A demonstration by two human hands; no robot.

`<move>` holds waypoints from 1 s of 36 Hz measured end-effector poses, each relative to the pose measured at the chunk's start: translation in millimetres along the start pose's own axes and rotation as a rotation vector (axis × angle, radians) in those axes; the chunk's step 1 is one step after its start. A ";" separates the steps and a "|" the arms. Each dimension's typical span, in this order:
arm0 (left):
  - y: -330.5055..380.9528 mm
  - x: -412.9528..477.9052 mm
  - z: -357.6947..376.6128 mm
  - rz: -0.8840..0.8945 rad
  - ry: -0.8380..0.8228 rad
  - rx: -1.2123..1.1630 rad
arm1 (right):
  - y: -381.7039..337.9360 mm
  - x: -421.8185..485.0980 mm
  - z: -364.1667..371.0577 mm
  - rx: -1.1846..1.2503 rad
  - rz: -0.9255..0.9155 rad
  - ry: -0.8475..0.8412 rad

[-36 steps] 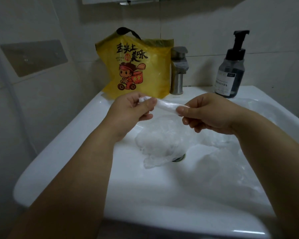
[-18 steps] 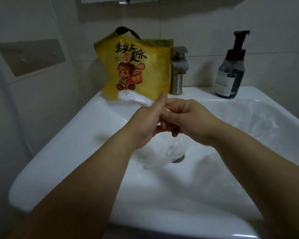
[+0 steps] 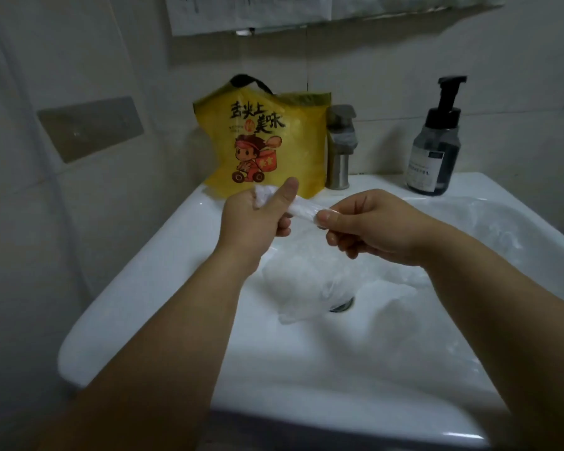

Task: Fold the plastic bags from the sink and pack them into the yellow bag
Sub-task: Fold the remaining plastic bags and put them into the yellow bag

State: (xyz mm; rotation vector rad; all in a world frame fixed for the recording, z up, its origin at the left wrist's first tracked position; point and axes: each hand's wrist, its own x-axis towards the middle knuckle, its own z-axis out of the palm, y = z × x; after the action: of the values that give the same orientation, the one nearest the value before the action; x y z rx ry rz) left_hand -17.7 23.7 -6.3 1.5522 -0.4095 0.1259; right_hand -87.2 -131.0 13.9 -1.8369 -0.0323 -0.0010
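A clear plastic bag, rolled into a narrow strip, stretches between my hands above the white sink. My left hand grips one end with the thumb pressed over it. My right hand pinches the other end between thumb and forefinger. More crumpled clear bags lie in the basin over the drain, and another spreads along the right side. The yellow bag with a cartoon print stands upright on the back rim, just behind my left hand.
A steel faucet stands at the back centre next to the yellow bag. A dark soap pump bottle sits on the back right rim. Tiled walls close in on the left and behind, with a flat plate on the left wall.
My hands were pressed together half a second ago with the strip sticking out left. They have drawn apart, and the strip now spans between them again.
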 end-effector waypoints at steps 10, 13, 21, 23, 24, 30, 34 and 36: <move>37.1 38.3 -9.4 0.002 -0.061 -0.021 | -45.2 19.0 -18.6 -0.074 -0.081 0.028; 53.0 52.7 -17.0 -0.007 -0.097 -0.031 | -59.3 31.3 -25.4 -0.052 -0.105 0.034; 83.8 96.8 -33.2 0.115 -0.015 0.106 | -95.8 75.9 -32.3 -0.134 -0.212 0.143; 88.0 111.4 -36.1 0.093 -0.043 0.142 | -100.8 88.5 -34.9 -0.205 -0.251 0.203; 89.5 119.6 -38.0 0.090 -0.050 0.144 | -103.4 95.5 -36.6 -0.236 -0.260 0.234; 93.9 151.2 -43.5 0.212 0.068 0.209 | -112.2 123.9 -45.7 -0.272 -0.298 0.277; 97.4 167.9 -41.8 0.204 -0.031 0.355 | -116.9 148.9 -51.9 -0.322 -0.320 0.413; 97.5 175.3 -43.1 0.208 -0.029 0.474 | -118.4 160.0 -60.4 -0.319 -0.313 0.503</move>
State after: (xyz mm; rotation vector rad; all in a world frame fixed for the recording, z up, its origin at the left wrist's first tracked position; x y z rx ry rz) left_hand 119.9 37.9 145.2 1.9750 -0.5942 0.3841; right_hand 71.1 -154.6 146.8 -2.0826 0.0368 -0.7212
